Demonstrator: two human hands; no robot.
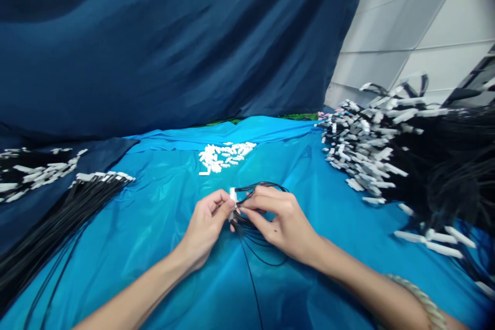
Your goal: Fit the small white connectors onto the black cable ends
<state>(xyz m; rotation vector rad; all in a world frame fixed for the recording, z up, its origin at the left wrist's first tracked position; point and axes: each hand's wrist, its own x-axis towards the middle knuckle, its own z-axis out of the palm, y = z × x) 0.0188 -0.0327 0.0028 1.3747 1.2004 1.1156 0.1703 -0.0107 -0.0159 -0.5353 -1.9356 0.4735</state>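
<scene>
A small white connector (233, 196) is pinched between the fingertips of the left hand (204, 227) and the right hand (280, 221), just above the middle of the bright blue cloth (162, 216) that covers the table. Both hands are curled nearly closed around it, thumbs and forefingers pressed together. A looped bundle of thin black wires (257, 240) is gathered under the right hand, with one strand trailing toward the near edge of the cloth. Beyond the connector, farther up the cloth, a small heap of loose white housings (224, 156) is seen. At the cloth's left edge a flat sheaf of black cables with white ends (77, 201) is laid out, and at its right edge a large tangled pile of finished cables (386, 154) is heaped. A dark blue drape (174, 36) hangs behind the cloth.
</scene>
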